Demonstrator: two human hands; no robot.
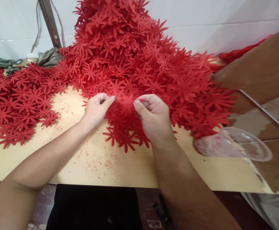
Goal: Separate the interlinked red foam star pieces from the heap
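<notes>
A tall heap of red flower-shaped cutouts [130, 57] fills the middle and back of the table. In front of it my left hand [99, 107] pinches the left edge of a red flower piece [125, 98] between thumb and fingers. My right hand [152, 111] pinches the right side of the same piece, which is blurred and blends with the heap behind. Below the hands, several red cutouts [126, 139] lie on the table.
A lower pile of red cutouts [19, 99] spreads at the left of the pale table [101, 166]. At the right are a clear plastic container [245, 143] and a brown cardboard box [261, 73]. Grey-green cloth [49, 57] lies at the back left.
</notes>
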